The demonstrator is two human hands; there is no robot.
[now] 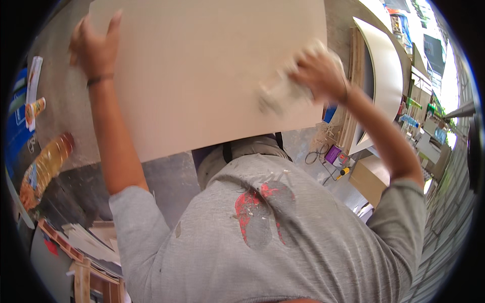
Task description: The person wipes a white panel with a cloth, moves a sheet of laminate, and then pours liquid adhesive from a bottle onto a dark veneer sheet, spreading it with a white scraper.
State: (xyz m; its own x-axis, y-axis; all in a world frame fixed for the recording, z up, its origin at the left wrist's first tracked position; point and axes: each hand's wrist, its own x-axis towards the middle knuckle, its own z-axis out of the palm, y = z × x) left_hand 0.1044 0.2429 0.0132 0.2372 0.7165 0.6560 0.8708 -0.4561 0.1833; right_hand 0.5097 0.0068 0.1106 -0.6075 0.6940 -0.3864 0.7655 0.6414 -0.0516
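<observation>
Cloth (279, 95) is gripped in right hand (321, 74), upper right; left hand (96, 53), upper left, overlaps board (202, 76); its grip is unclear.

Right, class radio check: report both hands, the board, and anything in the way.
Left hand at left edge of pale board, contact unclear. Right hand gripping pale cloth over board, blurred. Amber bottle off left, not on board.
</observation>
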